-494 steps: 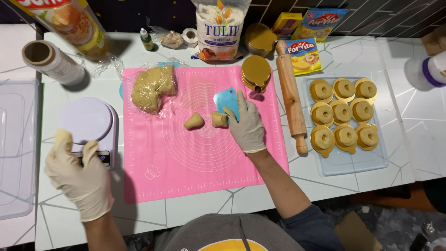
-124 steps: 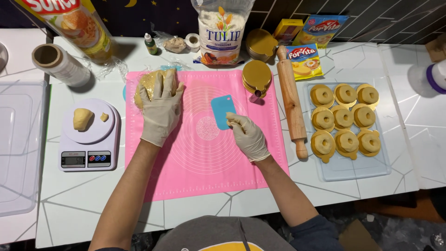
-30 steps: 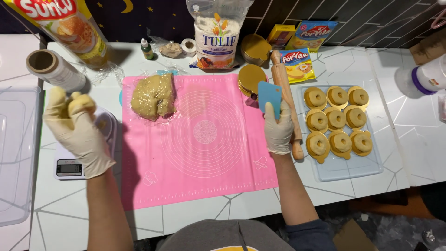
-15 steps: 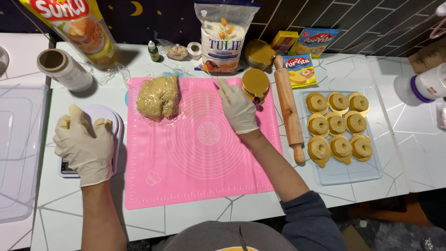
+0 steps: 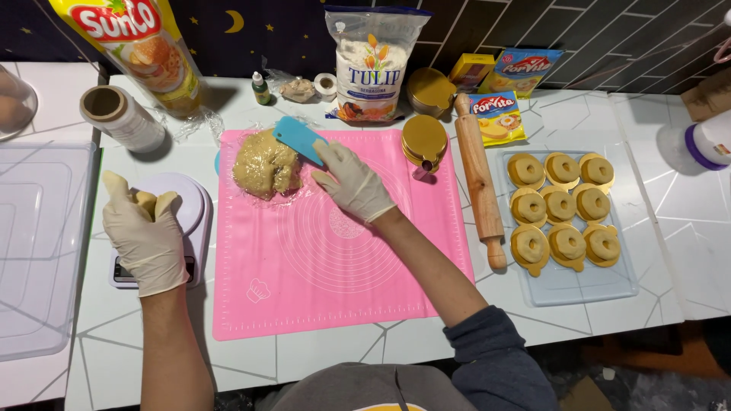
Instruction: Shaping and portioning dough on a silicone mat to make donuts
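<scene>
The left hand [image 5: 148,240], gloved, is curled around one small dough piece [image 5: 154,204] over the one white kitchen scale [image 5: 194,209]. To its right lies one pink silicone mat [image 5: 335,266]. The right hand [image 5: 352,183], also gloved, rests over the mat and pinches one blue plastic scraper [image 5: 298,139], whose blade points at the single dough lump [image 5: 264,165] just left of that hand. Right of it lie one wooden rolling pin [image 5: 480,179] and one clear tray [image 5: 579,281] carrying eight ring-shaped dough pieces [image 5: 562,204]. Beyond the hand stands one flour bag [image 5: 368,68].
</scene>
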